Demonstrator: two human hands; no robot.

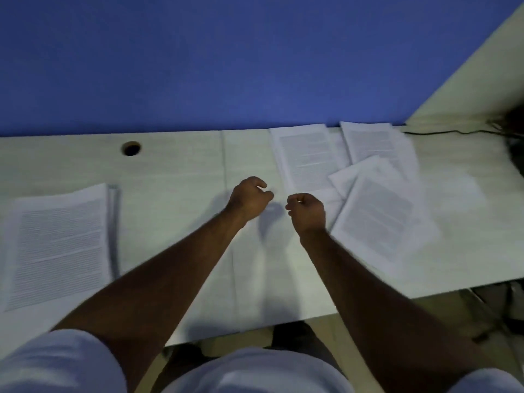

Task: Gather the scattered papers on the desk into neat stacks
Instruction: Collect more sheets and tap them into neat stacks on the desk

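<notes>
Left hand (249,197): curling loosely, holding nothing.
Right hand (307,209): maybe pinching air; blurry.
Risk: bumping loose papers (380,219), sliding off desk (175,171).

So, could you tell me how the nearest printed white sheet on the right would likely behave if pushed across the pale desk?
The printed white sheet looks thin and lies flat, so it probably slides easily. It overlaps other loose papers, so pushing may drag them. Lifted by one edge, it would likely droop.
</notes>
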